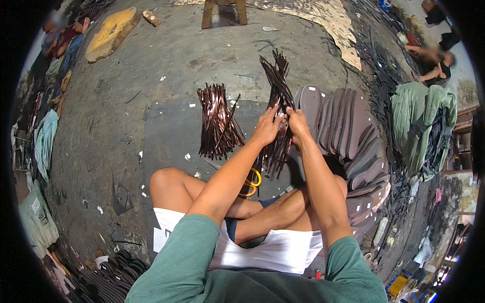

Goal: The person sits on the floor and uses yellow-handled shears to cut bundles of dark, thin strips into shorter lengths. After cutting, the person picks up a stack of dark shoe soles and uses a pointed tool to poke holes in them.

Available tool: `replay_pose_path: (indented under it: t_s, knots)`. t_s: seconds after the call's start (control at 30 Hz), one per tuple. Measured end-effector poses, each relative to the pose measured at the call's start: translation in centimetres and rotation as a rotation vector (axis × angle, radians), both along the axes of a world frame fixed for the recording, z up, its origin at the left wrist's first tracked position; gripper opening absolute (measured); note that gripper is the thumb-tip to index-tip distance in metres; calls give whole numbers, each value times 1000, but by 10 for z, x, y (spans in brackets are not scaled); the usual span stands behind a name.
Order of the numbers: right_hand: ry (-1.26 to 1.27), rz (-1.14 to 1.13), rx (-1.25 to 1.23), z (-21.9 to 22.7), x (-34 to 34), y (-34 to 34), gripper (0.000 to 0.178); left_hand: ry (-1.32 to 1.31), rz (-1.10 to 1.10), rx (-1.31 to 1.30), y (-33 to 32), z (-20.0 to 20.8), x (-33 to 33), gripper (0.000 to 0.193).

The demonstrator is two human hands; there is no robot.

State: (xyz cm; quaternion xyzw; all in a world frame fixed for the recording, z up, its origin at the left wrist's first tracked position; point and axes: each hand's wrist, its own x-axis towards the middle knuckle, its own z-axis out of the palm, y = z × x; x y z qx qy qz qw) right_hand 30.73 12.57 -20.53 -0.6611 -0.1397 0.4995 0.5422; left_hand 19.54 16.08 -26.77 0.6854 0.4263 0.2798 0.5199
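Note:
A bundle of long, shiny dark-brown strips point(279, 81) lies between my hands, its far ends crossed and fanned out. My left hand point(269, 125) has its fingers closed over the near side of the bundle. My right hand point(298, 124) grips the same strips from the right, thumb on top. Left of them, a second pile of similar strips point(217, 123) lies on a dark mat point(172, 126). Scissors with yellow-orange handles point(256, 178) rest near my crossed legs, partly hidden by my left forearm.
Brown footwear soles point(331, 118) stand in a curved row on my right. Beyond are black scraps point(386, 96) and a green cloth point(411, 126). A wooden stool point(225, 12) and a yellowish slab point(112, 34) are at the far side. Other people sit at the far left and right.

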Motion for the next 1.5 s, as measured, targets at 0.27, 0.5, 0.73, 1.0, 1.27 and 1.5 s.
replay_pose_path:
  t_s: [0.27, 0.5, 0.73, 1.0, 1.27, 1.5]
  knots:
    - [6, 223, -63, 15, 34, 0, 21, 558, -256, 519, -18, -16, -3, 58]
    - [-268, 198, 246, 164, 26, 19, 35, 599, -495, 471, -12, -33, -13, 65]
    - [-232, 203, 571, 276, 9, -30, 40, 566, -677, 231, 21, 0, -27, 73]
    - [164, 226, 536, 235, -66, -126, 39, -863, -139, -544, 7, 228, -71, 55]
    - [200, 390, 246, 197, -111, -214, 37, -631, 366, -310, 20, 248, -157, 35]
    - [193, 379, 270, 207, -116, -252, 35, -595, 671, -296, 5, 181, -224, 86]
